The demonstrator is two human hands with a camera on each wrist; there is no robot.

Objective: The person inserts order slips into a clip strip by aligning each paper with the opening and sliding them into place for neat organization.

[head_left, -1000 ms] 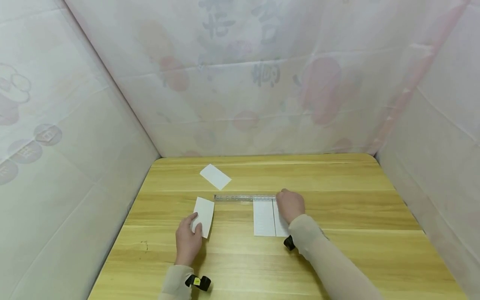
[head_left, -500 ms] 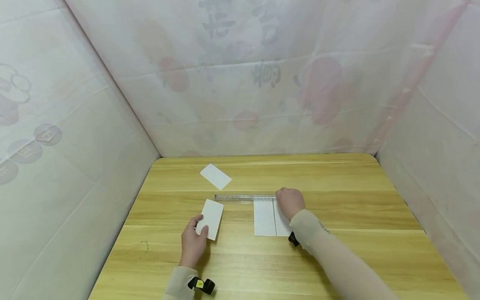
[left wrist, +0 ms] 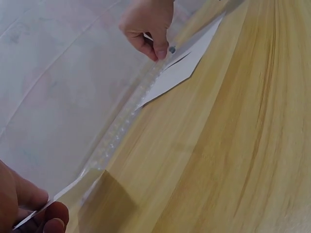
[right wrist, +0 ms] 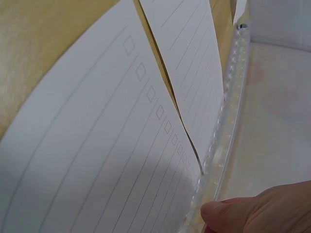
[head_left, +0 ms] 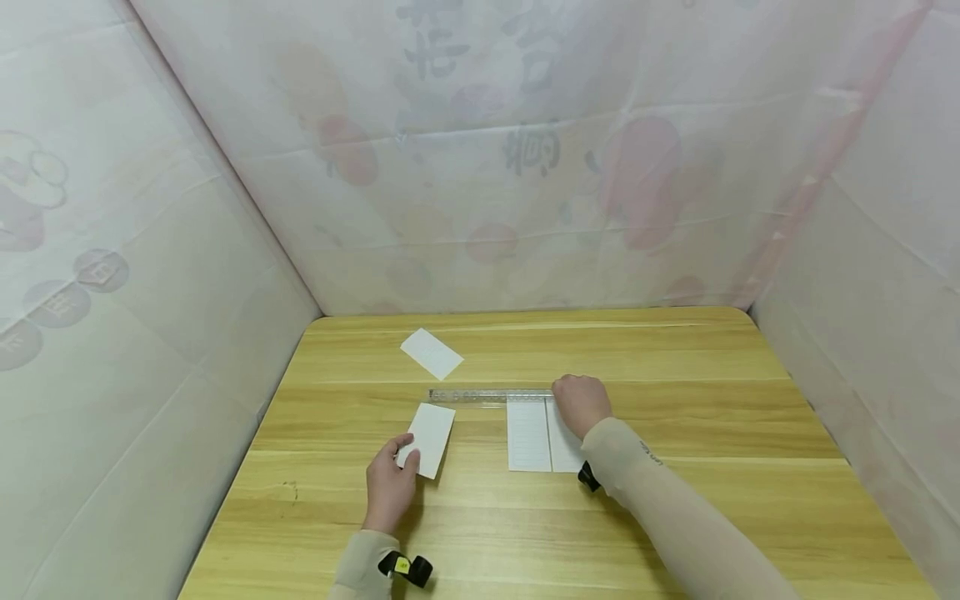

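Table (head_left: 480, 533): card (head_left: 432, 437) in left grip (head_left: 391, 489) shifted rightward.

Table (head_left: 720, 533): lower half of frame.
Strip (head_left: 472, 396): across the table, just below centre.
Left sheet (head_left: 528, 437), right sheet (head_left: 562, 446): side by side, below the strip.
Right hand (head_left: 582, 406): at the strip's right end.
Held card (head_left: 432, 435): in the left hand (head_left: 390, 487), lower left of centre.
Loose card (head_left: 432, 353): behind the strip's left end.

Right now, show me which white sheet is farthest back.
The slanted sheet beyond the clear strip; the sheet in the left hand and the ruled pair are nearer.
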